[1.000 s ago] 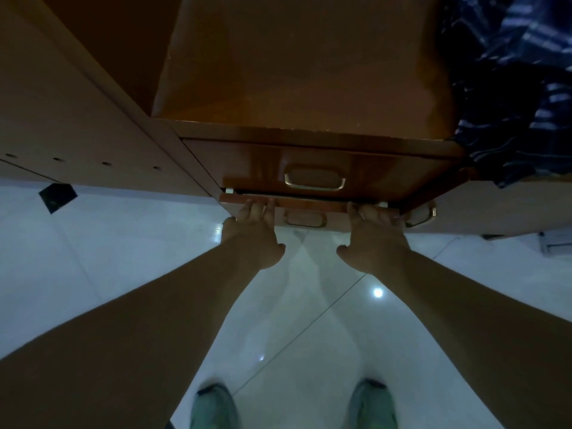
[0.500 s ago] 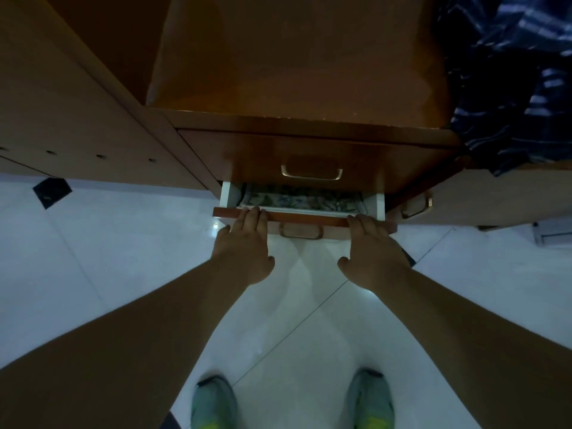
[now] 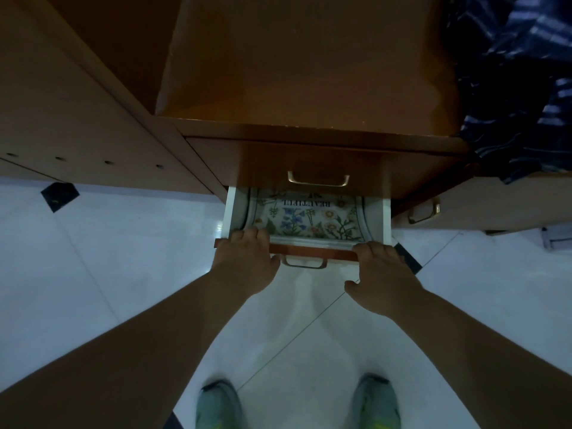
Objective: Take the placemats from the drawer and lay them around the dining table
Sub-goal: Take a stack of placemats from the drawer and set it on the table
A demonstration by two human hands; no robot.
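placemats [image 3: 305, 218] lie flat in the half-open drawer [image 3: 312, 252]. my left hand [image 3: 246, 263] and right hand [image 3: 382, 275] curl over its front edge. pull too hard and it may drop out; short, and the mats jam under the upper drawer [image 3: 309, 164].

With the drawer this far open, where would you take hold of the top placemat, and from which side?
Probably its near edge, from above. The floral placemat lies flat in the drawer, its far part hidden under the upper drawer, so only the near strip behind the drawer front between the left hand and right hand is reachable.
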